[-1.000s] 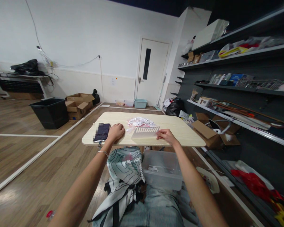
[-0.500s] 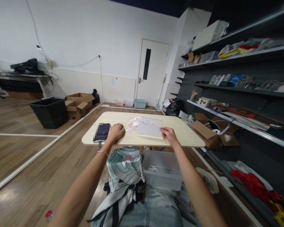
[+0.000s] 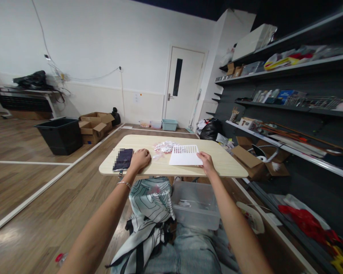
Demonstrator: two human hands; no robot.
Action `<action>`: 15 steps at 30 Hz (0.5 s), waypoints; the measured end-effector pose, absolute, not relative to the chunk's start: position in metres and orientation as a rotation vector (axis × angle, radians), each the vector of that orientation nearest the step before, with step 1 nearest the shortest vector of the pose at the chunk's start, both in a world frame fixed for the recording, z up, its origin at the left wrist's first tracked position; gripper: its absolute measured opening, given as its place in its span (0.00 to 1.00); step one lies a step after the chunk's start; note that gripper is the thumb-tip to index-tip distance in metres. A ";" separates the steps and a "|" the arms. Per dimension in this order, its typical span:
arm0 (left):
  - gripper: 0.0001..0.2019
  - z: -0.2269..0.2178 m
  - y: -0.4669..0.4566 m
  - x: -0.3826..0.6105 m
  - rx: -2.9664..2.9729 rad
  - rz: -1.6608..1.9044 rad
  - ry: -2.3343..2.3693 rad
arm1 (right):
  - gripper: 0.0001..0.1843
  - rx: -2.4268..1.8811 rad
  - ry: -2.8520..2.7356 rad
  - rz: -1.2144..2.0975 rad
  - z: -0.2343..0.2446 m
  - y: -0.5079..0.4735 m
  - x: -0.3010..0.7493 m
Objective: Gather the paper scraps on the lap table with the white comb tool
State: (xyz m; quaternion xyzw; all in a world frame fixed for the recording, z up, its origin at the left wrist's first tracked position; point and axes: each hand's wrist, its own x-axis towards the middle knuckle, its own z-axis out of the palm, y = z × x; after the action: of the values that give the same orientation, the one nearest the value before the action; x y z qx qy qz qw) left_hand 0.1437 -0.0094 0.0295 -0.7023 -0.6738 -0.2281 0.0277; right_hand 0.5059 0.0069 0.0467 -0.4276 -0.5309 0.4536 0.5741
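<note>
On the light wood table [image 3: 154,169], my right hand [image 3: 206,162] pinches the right edge of a white slotted sheet [image 3: 185,160]. A row of narrow slots runs along the sheet's far side. Just beyond its left corner lies a heap of small white and pink pieces [image 3: 165,146], too small to name. My left hand [image 3: 141,158] rests palm down on the tabletop, fingers loosely bent, with no object seen in it. To its left is a dark phone [image 3: 123,160], partly blurred out. A small clear plastic bag [image 3: 159,156] lies between my left hand and the sheet.
Below the table edge, a clear plastic bin [image 3: 196,213] sits by my lap, beside a patterned cloth [image 3: 150,199]. Shelves [image 3: 291,104] line the right side, with an open cardboard box [image 3: 250,158] under them. A black bin [image 3: 60,135] stands on the floor at left.
The sheet has shifted right and towards me in my right hand, lying more clear of the heap of pieces. My left hand stays in place.
</note>
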 end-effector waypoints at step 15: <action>0.17 0.031 -0.011 0.145 -2.166 -0.687 -2.080 | 0.19 -0.902 -1.078 1.014 0.041 0.017 0.516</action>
State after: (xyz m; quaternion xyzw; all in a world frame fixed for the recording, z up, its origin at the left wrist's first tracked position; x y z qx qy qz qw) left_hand 0.1447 -0.0108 0.0309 -0.7027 -0.6749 -0.2230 0.0304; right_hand 0.5163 0.0175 0.0411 -0.3968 -0.4739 0.4457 0.6475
